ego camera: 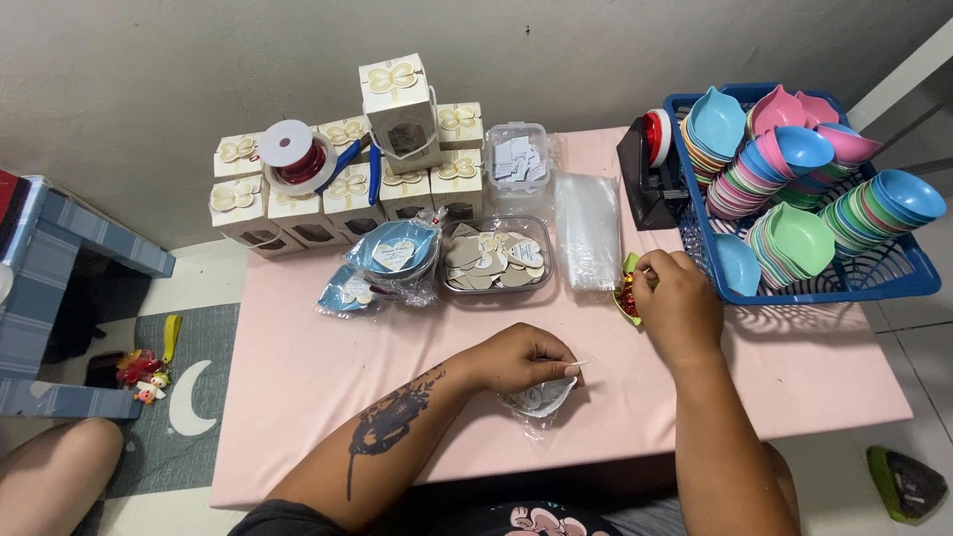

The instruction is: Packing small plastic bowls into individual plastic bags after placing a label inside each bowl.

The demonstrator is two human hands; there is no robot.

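The left hand (521, 359) pinched a clear-wrapped dish (538, 397) on the pink bench (298, 377); the right hand (675, 298) closed on a green dish (627, 296) beside the blue basket (898, 278). Steadying the wrap seemed wise.

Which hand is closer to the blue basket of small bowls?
Right. The right hand is just beside the blue basket, at its left wall; the left hand is farther left, on a wrapped bowl.

Pink tabletop (318, 377) carries stacked white gift boxes (347, 189) at the rear, a clear tray of heart tags (494, 260), flat plastic bags (588, 228) — and a black tape dispenser (645, 169). Right edge: blue basket (893, 273) of coloured bowls.
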